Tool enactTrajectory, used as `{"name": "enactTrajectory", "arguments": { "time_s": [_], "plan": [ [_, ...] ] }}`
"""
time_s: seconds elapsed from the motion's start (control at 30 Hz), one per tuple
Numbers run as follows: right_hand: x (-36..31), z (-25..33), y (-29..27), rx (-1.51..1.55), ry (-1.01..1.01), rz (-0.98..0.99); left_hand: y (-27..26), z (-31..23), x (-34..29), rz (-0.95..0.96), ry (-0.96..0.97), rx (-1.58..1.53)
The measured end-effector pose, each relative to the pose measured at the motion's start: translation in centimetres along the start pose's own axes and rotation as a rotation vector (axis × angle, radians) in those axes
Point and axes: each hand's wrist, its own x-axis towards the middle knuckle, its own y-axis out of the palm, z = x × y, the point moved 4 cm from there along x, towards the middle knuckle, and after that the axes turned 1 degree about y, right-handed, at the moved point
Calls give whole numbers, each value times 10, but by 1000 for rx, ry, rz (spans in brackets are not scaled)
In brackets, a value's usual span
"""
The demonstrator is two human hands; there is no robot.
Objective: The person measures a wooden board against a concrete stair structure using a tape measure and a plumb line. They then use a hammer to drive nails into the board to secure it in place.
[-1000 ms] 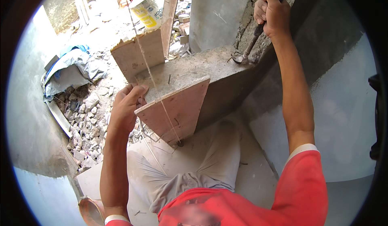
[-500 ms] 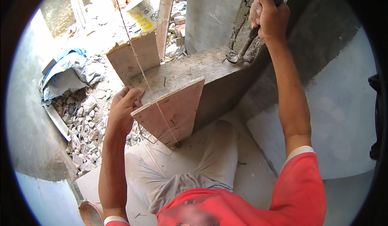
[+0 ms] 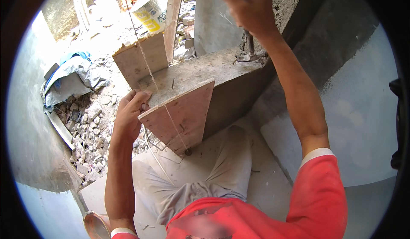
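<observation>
My right hand point(image 3: 252, 10) is wrapped round the dark handle of a claw hammer point(image 3: 250, 46), its upper part blurred. The metal head rests on the far right of a grey ledge point(image 3: 192, 70), beside a small bent nail point(image 3: 235, 61). My left hand point(image 3: 130, 113) is closed at the ledge's left end, thumb on top and curled fingers against the corner of a reddish board point(image 3: 181, 121); exactly what the fingers press on is partly hidden. One nail point(image 3: 173, 83) stands upright in the ledge. A taut string point(image 3: 147, 66) crosses over the ledge and down the board's face.
A second board point(image 3: 143, 57) stands upright along the ledge's far side. Broken rubble point(image 3: 92, 123) and a crumpled sheet point(image 3: 70, 83) lie to the left. A white and yellow bucket point(image 3: 149, 12) is beyond. Rough concrete point(image 3: 286, 2) rises at right; an orange-rimmed container point(image 3: 96, 226) sits lower left.
My right hand has swung left with the hammer handle, which now stands more upright. The hammer head stays on the ledge, shifted slightly left. My left hand holds its place.
</observation>
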Motion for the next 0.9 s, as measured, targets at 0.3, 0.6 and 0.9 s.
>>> {"name": "enactTrajectory", "arguments": {
  "time_s": [0.3, 0.6, 0.9],
  "plan": [
    [-2, -10, -21, 248, 169, -158, -2, 2, 0, -3, -6, -5],
    [6, 0, -21, 294, 272, -146, 1, -7, -1, -16, 6, -27],
    [1, -8, -36, 243, 242, -284, 7, -20, -2, -18, -34, -41]
  ]
}}
